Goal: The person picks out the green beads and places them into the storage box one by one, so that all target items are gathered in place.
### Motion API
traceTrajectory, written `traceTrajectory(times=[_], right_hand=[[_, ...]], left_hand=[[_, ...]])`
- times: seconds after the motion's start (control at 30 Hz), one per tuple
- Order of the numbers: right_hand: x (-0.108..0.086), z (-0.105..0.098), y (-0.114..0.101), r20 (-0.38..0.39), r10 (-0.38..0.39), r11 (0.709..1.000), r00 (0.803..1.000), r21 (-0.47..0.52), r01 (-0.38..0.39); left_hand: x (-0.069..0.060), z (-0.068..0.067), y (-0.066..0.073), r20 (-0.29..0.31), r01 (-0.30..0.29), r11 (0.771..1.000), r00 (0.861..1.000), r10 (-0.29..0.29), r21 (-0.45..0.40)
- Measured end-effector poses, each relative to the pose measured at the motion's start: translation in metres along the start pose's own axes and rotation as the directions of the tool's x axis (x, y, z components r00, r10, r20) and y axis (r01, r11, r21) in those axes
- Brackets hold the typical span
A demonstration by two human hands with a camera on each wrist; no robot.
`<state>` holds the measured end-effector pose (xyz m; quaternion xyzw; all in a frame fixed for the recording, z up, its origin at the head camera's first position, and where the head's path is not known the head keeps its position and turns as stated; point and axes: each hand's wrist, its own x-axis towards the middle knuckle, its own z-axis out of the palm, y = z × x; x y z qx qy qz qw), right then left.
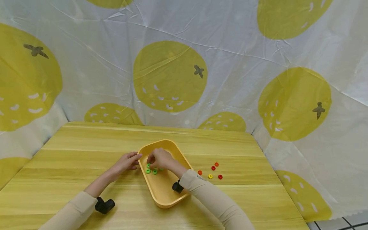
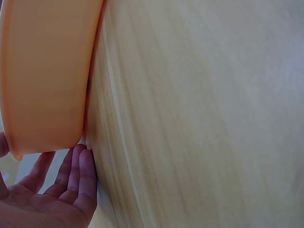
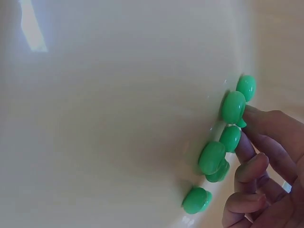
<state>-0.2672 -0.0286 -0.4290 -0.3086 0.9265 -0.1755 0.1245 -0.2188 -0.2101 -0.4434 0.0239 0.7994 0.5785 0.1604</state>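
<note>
Several green ring-shaped beads (image 1: 148, 171) lie in the yellow-orange plastic tray (image 1: 165, 202), towards its far left. My left hand (image 1: 125, 163) holds the tray's left rim. In the left wrist view its fingers (image 2: 87, 178) lie against the outside of the tray wall (image 2: 47, 80), with the thumb at the rim. My right hand (image 1: 161, 158) reaches down into the tray, its fingers curled among the green beads. The right wrist view shows these beads (image 3: 212, 157) in a rough line; the fingertips pinch a small green bead (image 3: 241, 123), partly hidden by them and its neighbours.
To the right of the tray, red beads (image 1: 220, 176), orange beads (image 1: 216, 164) and a yellow bead (image 1: 210, 176) lie scattered on the wooden table (image 1: 109, 143). A fruit-patterned cloth (image 1: 230, 80) hangs behind the table. A black wrist camera (image 1: 104, 206) sits on the left forearm.
</note>
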Motion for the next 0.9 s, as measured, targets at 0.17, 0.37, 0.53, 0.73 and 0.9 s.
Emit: traceTrajectory(times=[0.17, 0.37, 0.53, 0.73, 0.9], right_hand=[[-0.001, -0.002, 0.001, -0.001, -0.002, 1.000, 1.000, 0.000, 0.002], [-0.003, -0.009, 0.002, -0.025, -0.035, 0.999, 0.999, 0.020, 0.036], [-0.005, -0.021, 0.005, -0.047, -0.087, 0.994, 0.995, 0.060, 0.090], [-0.009, -0.036, 0.013, -0.082, -0.099, 0.989, 0.992, 0.098, 0.107], [-0.016, -0.052, 0.025, -0.111, -0.080, 0.976, 0.991, 0.195, 0.101]], left_hand=[[0.000, 0.000, 0.000, 0.003, 0.010, 1.000, 1.000, -0.010, 0.004], [0.002, -0.002, -0.001, 0.006, -0.003, 1.000, 1.000, 0.002, 0.005], [0.003, -0.003, -0.001, -0.003, 0.003, 1.000, 1.000, -0.003, 0.010], [0.003, -0.004, 0.000, -0.012, 0.008, 1.000, 1.000, -0.007, 0.009], [0.002, -0.005, 0.000, -0.004, -0.010, 1.000, 1.000, 0.010, 0.005]])
